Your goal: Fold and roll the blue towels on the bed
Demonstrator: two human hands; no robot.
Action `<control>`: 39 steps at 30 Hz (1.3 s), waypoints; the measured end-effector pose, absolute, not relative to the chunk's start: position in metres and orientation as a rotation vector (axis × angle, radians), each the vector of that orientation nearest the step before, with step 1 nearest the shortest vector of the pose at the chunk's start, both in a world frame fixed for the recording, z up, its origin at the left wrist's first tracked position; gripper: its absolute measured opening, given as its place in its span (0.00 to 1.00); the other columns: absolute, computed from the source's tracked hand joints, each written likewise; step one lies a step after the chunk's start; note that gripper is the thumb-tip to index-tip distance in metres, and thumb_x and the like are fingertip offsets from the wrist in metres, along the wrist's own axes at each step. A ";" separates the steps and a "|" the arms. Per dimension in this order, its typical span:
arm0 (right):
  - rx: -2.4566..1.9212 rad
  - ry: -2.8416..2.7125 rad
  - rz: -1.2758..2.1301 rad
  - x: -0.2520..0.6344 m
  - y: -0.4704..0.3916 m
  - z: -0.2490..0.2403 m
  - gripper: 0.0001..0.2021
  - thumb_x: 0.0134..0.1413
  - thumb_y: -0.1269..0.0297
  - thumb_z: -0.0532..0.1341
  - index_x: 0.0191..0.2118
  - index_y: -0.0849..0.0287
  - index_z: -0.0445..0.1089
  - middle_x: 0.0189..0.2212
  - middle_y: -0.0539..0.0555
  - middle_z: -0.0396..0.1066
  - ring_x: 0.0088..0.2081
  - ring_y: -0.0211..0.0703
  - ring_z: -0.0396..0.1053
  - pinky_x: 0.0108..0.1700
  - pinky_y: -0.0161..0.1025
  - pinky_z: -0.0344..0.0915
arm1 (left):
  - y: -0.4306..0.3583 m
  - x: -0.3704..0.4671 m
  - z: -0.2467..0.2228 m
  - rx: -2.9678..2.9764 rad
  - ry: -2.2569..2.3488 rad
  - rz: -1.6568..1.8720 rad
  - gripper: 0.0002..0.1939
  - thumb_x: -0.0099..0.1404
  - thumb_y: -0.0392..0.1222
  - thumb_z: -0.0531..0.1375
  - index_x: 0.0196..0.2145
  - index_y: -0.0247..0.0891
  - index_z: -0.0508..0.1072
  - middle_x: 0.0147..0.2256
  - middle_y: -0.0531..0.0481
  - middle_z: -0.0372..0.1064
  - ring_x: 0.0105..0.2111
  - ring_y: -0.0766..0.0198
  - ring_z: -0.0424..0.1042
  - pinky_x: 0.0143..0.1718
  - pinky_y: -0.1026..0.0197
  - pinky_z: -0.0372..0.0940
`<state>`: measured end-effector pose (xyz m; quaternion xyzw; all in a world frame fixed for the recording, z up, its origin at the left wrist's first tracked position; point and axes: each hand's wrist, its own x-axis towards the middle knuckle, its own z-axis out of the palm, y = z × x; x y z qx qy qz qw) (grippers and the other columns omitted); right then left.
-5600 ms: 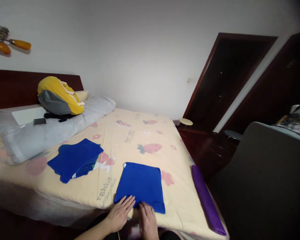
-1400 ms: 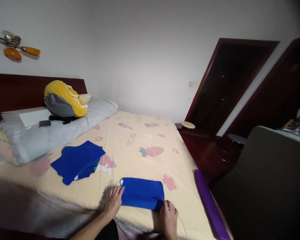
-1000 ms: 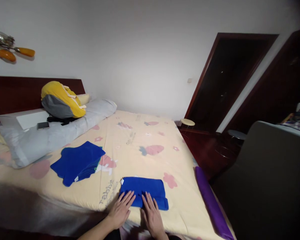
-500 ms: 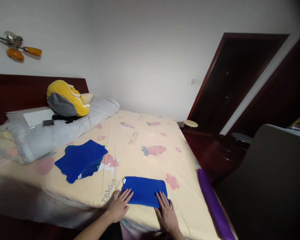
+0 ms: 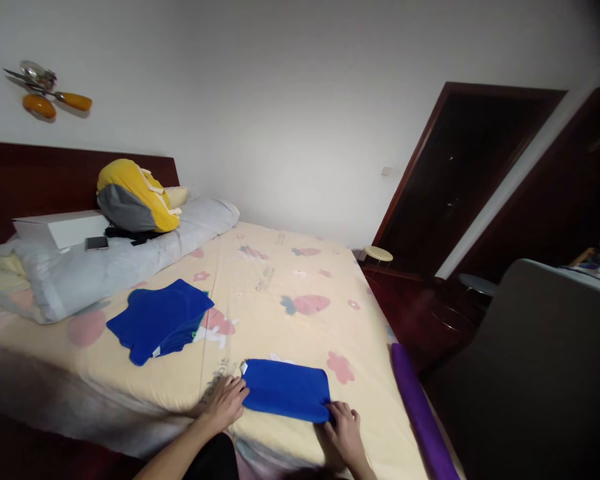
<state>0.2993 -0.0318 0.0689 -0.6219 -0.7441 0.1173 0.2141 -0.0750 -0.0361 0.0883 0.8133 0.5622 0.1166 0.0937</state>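
Note:
A blue cloth, folded into a rectangle with a small white tag at its upper left corner, lies flat near the bed's front edge. My left hand is at its left edge, the fingers curled onto the near left corner. At the near right corner, my right hand pinches the cloth between thumb and fingers. Farther left on the bed rests a loose stack of blue cloths, also with a white tag showing and a bit of green at its side.
Grey bedding runs along the headboard, bearing a white box, a phone and a yellow and grey plush-like bundle. A purple roll lies along the bed's right edge. Beyond stand stools and a dark grey panel.
Both hands have gone from lying flat on the cloth to gripping its near corners, with fingers bent. The right hand has shifted slightly outward; the view has tilted a little.

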 end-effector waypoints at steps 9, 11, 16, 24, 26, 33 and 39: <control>-1.773 -1.864 0.453 0.299 -0.029 0.062 0.17 0.57 0.57 0.49 0.46 0.57 0.66 0.34 0.54 0.76 0.36 0.46 0.74 0.39 0.40 0.68 | -0.024 -0.076 0.084 2.016 1.959 0.399 0.16 0.61 0.33 0.49 0.46 0.41 0.66 0.44 0.50 0.75 0.44 0.67 0.73 0.46 0.64 0.65; -1.786 -1.822 0.324 0.298 -0.029 0.057 0.19 0.59 0.54 0.49 0.49 0.58 0.64 0.42 0.59 0.74 0.41 0.48 0.73 0.43 0.42 0.67 | -0.025 -0.073 0.083 2.014 2.006 0.376 0.19 0.61 0.33 0.50 0.49 0.40 0.67 0.48 0.47 0.74 0.49 0.63 0.72 0.51 0.59 0.63; -1.750 -1.837 0.059 0.284 -0.033 0.048 0.12 0.61 0.58 0.49 0.39 0.55 0.67 0.34 0.56 0.70 0.35 0.47 0.69 0.39 0.43 0.65 | -0.032 -0.069 0.081 2.212 1.970 0.314 0.32 0.60 0.25 0.45 0.60 0.43 0.61 0.61 0.44 0.63 0.62 0.56 0.58 0.64 0.46 0.51; -1.722 -1.856 -0.135 0.236 -0.044 0.032 0.20 0.53 0.69 0.52 0.52 0.57 0.66 0.54 0.63 0.67 0.50 0.55 0.67 0.50 0.50 0.63 | -0.040 -0.048 0.058 2.770 1.599 0.173 0.45 0.53 0.18 0.43 0.67 0.41 0.43 0.67 0.48 0.47 0.66 0.63 0.48 0.66 0.55 0.53; -1.688 -1.919 -0.157 0.219 -0.050 0.035 0.26 0.53 0.70 0.51 0.60 0.59 0.60 0.61 0.63 0.60 0.58 0.57 0.62 0.54 0.53 0.61 | -0.043 -0.038 0.054 2.686 1.723 0.121 0.45 0.51 0.20 0.44 0.67 0.37 0.42 0.68 0.45 0.42 0.67 0.60 0.42 0.67 0.53 0.50; -1.381 -2.380 0.011 0.167 -0.066 0.050 0.37 0.55 0.72 0.50 0.69 0.52 0.37 0.69 0.55 0.41 0.68 0.53 0.42 0.64 0.55 0.53 | -0.058 -0.012 0.064 2.544 1.863 0.046 0.47 0.51 0.21 0.44 0.66 0.40 0.30 0.69 0.46 0.33 0.68 0.55 0.35 0.67 0.41 0.47; -1.478 -2.428 0.025 0.174 -0.058 0.045 0.38 0.55 0.70 0.51 0.68 0.46 0.34 0.69 0.52 0.40 0.68 0.52 0.44 0.64 0.58 0.51 | -0.063 -0.013 0.087 2.513 1.604 -0.112 0.54 0.44 0.24 0.48 0.66 0.43 0.28 0.69 0.53 0.25 0.69 0.57 0.30 0.68 0.35 0.37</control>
